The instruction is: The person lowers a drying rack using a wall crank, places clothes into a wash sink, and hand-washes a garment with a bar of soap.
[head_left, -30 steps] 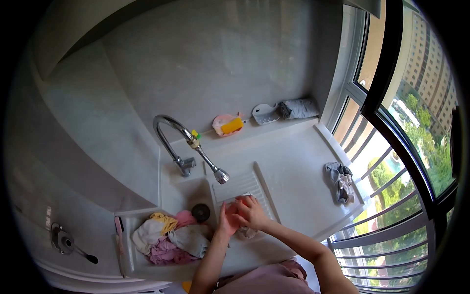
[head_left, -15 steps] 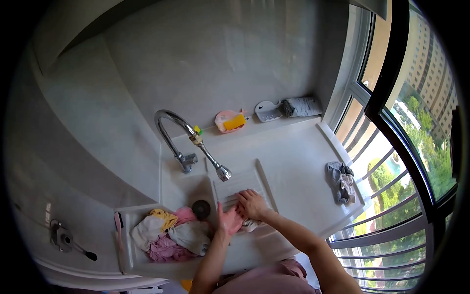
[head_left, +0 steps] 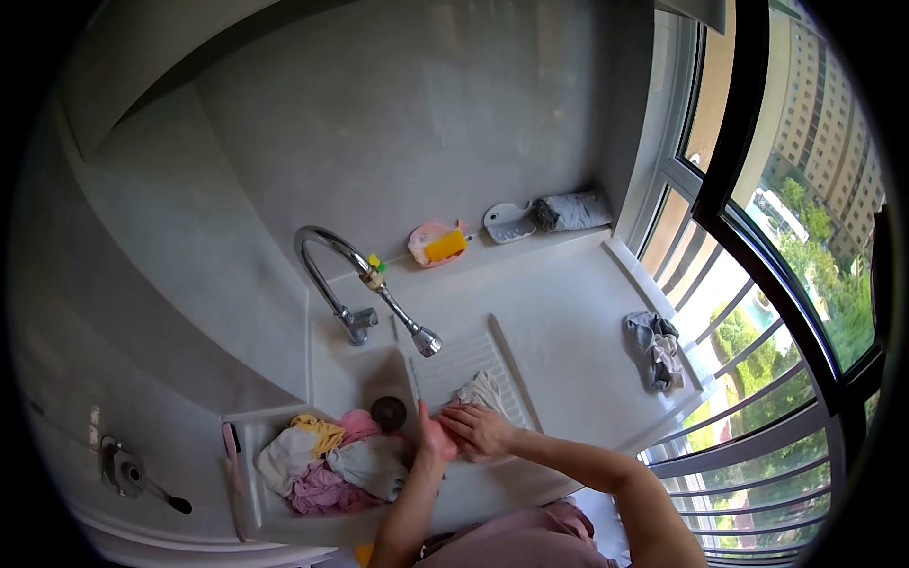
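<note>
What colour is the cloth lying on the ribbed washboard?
The cloth looks off-white; the head view shows it best.

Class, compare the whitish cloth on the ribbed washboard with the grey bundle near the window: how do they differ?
Colour: the whitish cloth is pale where it shows, while the grey bundle has grey and paler parts.
Place: the whitish cloth lies on the ribbed washboard; the grey bundle, on the smooth counter.
Contact: the right hand partly covers the whitish cloth; no hand touches the grey bundle.
Both look like crumpled fabric.
</note>
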The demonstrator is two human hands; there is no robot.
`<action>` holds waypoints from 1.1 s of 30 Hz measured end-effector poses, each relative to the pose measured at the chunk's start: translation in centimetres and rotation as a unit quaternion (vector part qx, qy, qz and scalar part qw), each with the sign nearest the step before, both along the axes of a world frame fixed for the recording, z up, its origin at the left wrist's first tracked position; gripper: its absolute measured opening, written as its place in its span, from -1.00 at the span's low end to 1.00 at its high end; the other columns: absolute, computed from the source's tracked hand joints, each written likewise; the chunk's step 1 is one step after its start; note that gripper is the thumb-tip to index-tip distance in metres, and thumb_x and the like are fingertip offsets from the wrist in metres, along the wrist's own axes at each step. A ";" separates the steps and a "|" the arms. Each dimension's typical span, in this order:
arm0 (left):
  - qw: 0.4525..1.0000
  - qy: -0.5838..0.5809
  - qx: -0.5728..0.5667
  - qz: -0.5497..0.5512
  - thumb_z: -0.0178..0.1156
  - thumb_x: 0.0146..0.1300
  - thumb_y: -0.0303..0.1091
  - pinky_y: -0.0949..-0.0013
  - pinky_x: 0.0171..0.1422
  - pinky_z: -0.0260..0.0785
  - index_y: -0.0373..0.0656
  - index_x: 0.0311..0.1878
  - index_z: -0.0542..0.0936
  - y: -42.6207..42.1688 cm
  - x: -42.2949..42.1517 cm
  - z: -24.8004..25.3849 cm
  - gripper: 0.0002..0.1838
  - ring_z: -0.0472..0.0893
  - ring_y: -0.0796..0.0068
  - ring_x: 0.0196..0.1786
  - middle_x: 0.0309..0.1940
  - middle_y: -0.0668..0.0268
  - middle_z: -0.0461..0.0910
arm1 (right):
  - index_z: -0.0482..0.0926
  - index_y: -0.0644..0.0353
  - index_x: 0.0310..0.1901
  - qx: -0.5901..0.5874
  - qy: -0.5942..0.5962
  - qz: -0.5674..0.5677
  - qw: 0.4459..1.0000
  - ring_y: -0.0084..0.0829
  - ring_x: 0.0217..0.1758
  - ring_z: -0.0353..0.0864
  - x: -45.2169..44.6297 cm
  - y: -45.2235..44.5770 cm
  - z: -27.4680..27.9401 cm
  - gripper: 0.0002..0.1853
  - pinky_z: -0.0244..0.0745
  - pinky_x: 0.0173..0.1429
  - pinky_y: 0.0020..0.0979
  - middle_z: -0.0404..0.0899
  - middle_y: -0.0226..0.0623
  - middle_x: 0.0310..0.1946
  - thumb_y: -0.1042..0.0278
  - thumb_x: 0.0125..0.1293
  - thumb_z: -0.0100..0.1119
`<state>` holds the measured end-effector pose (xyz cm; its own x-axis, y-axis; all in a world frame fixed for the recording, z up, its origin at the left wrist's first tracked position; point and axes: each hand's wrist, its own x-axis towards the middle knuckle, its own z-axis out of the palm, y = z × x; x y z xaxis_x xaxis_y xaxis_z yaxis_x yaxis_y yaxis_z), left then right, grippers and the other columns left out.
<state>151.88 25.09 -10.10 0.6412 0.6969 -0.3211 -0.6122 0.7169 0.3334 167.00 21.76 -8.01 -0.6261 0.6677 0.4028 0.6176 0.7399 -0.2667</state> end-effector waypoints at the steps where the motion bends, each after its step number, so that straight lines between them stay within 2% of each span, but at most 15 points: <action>1: 1.000 -0.018 0.025 0.001 -0.28 0.09 0.53 0.17 0.42 0.02 -0.27 0.35 0.10 0.0 0.4 0.0 0.05 0.22 0.24 0.34 0.30 0.16 0.21 | 0.37 0.23 0.16 -0.004 0.008 -0.019 1.000 -0.17 0.20 0.37 0.5 0.5 0.4 -0.44 0.24 0.30 -0.22 0.42 -0.12 0.09 0.17 0.12 0.12; 5: 0.999 -0.042 0.029 -0.011 -0.28 0.10 0.51 0.23 0.43 -0.01 -0.26 0.33 0.15 0.5 0.6 -1.3 0.02 0.23 0.26 0.32 0.26 0.19 0.25 | 0.40 0.21 0.12 -0.028 0.059 -0.206 0.976 -0.16 0.11 0.42 2.2 5.1 -1.2 -0.46 0.30 0.24 -0.19 0.44 -0.16 0.04 0.22 0.07 0.16; 10: 0.998 0.020 0.050 0.018 -0.28 0.08 0.53 0.19 0.39 0.07 -0.23 0.31 0.19 -0.1 0.2 -0.4 0.01 0.25 0.23 0.31 0.23 0.17 0.28 | 0.42 0.18 0.11 0.033 0.013 -0.016 0.999 -0.23 0.16 0.39 0.0 0.2 0.2 -0.47 0.24 0.28 -0.22 0.43 -0.18 0.05 0.11 0.12 0.16; 12: 1.000 -0.007 0.026 0.002 -0.27 0.09 0.52 0.19 0.40 0.04 -0.24 0.31 0.19 -0.3 0.8 0.8 0.01 0.27 0.25 0.28 0.21 0.18 0.30 | 0.44 0.16 0.07 -0.005 0.011 -0.079 0.997 -0.23 0.13 0.40 0.9 1.8 0.1 -0.52 0.27 0.24 -0.23 0.46 -0.20 0.00 0.12 0.13 0.15; 13: 0.922 -0.371 0.039 -0.105 -0.25 0.09 0.51 0.22 0.42 -0.01 -0.24 0.33 0.16 1.7 0.6 -4.6 0.01 0.24 0.27 0.31 0.24 0.18 0.27 | 0.48 0.15 -0.01 -0.016 0.045 -0.150 0.988 -0.21 0.07 0.42 1.2 3.8 -1.7 -0.58 0.30 0.17 -0.22 0.47 -0.21 -0.03 0.14 0.13 0.13; 14: 0.999 -0.013 0.021 -0.022 -0.24 0.09 0.51 0.26 0.44 -0.08 -0.24 0.35 0.14 0.6 0.7 -0.7 0.03 0.20 0.30 0.35 0.29 0.17 0.22 | 0.52 0.14 -0.08 0.013 0.041 -0.206 0.978 -0.20 0.02 0.43 1.7 5.3 -1.8 -0.65 0.32 0.12 -0.21 0.48 -0.23 -0.04 0.15 0.12 0.14; 16: 0.997 -0.036 0.053 -0.047 -0.24 0.12 0.47 0.28 0.45 -0.12 -0.27 0.37 0.10 0.8 0.3 -0.1 0.01 0.16 0.30 0.37 0.35 0.17 0.14 | 0.56 0.11 -0.12 -0.012 0.000 -0.311 0.950 -0.18 0.00 0.45 2.8 6.9 -1.0 -0.67 0.34 0.10 -0.20 0.51 -0.23 -0.10 0.11 0.13 0.15; 19: 0.997 -0.072 0.012 0.036 -0.24 0.21 0.36 0.25 0.44 -0.08 -0.32 0.32 0.19 0.3 -0.1 2.9 -0.09 0.26 0.26 0.30 0.29 0.16 0.27 | 0.57 0.11 -0.12 -0.105 0.117 -0.355 0.922 -0.15 -0.02 0.47 4.0 6.7 0.2 -0.67 0.38 0.08 -0.20 0.52 -0.19 -0.14 0.12 0.13 0.22; 21: 0.995 -0.056 0.074 0.022 -0.24 0.24 0.30 0.25 0.43 -0.07 -0.32 0.30 0.23 1.1 -0.5 4.3 -0.15 0.27 0.25 0.30 0.28 0.14 0.28 | 0.58 0.15 -0.14 -0.425 0.353 -0.130 0.823 -0.12 -0.04 0.49 5.1 4.4 3.4 -0.68 0.42 0.08 -0.25 0.53 -0.16 -0.19 0.19 0.11 0.29; 25: 0.975 0.037 0.219 0.017 -0.13 0.29 0.13 0.31 0.35 0.02 -0.34 0.19 0.36 2.4 0.6 5.5 -0.32 0.33 0.32 0.22 0.17 0.14 0.40 | 0.58 0.17 -0.18 -0.223 0.193 -0.082 0.952 -0.23 -0.06 0.49 4.7 3.6 4.5 -0.75 0.38 0.06 -0.34 0.50 -0.18 -0.18 0.26 0.15 0.26; 26: 0.955 0.109 0.269 0.062 -0.09 0.27 0.11 0.34 0.33 0.02 -0.33 0.16 0.39 2.7 1.2 5.9 -0.34 0.35 0.35 0.19 0.14 0.16 0.42 | 0.58 0.17 -0.18 -0.219 0.193 -0.084 0.953 -0.23 -0.06 0.49 4.8 3.9 5.2 -0.75 0.38 0.06 -0.34 0.50 -0.18 -0.18 0.26 0.15 0.26; 28: 0.951 0.169 0.248 0.076 -0.08 0.28 0.10 0.33 0.32 0.02 -0.25 0.17 0.39 2.4 1.4 5.7 -0.39 0.35 0.38 0.19 0.13 0.23 0.43 | 0.55 0.18 -0.18 -0.286 0.388 -0.188 0.856 -0.30 -0.10 0.48 4.4 3.2 8.9 -0.80 0.38 0.01 -0.38 0.47 -0.26 -0.19 0.31 0.21 0.22; 30: 0.930 0.289 0.199 0.110 -0.07 0.28 0.06 0.31 0.30 0.03 -0.08 0.18 0.40 1.8 1.4 5.2 -0.47 0.36 0.42 0.17 0.11 0.36 0.45 | 0.54 0.20 -0.19 -0.263 0.389 -0.170 0.866 -0.23 -0.12 0.47 3.9 1.9 11.9 -0.80 0.38 0.02 -0.36 0.47 -0.25 -0.20 0.32 0.20 0.23; 32: 0.948 0.290 0.122 0.050 -0.05 0.23 0.20 0.26 0.23 0.11 0.02 0.18 0.41 1.9 1.6 3.6 -0.42 0.38 0.47 0.13 0.08 0.40 0.45 | 0.53 0.23 -0.19 -0.189 0.329 -0.107 0.919 -0.24 -0.11 0.47 2.5 1.0 13.5 -0.79 0.37 0.03 -0.37 0.46 -0.26 -0.18 0.31 0.20 0.23; 33: 0.988 0.089 0.123 -0.002 -0.07 0.22 0.24 0.24 0.19 0.15 0.00 0.19 0.39 1.2 2.0 5.0 -0.37 0.39 0.44 0.11 0.08 0.38 0.45 | 0.53 0.22 -0.17 -0.194 0.287 -0.047 0.937 -0.23 -0.09 0.48 2.0 0.5 14.2 -0.76 0.38 0.04 -0.35 0.46 -0.25 -0.15 0.31 0.17 0.26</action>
<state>153.90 26.30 -5.07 0.5932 0.7649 -0.2510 -0.5250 0.6039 0.5997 168.97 22.21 6.19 -0.3115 0.8750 0.3705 0.3472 0.4677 -0.8128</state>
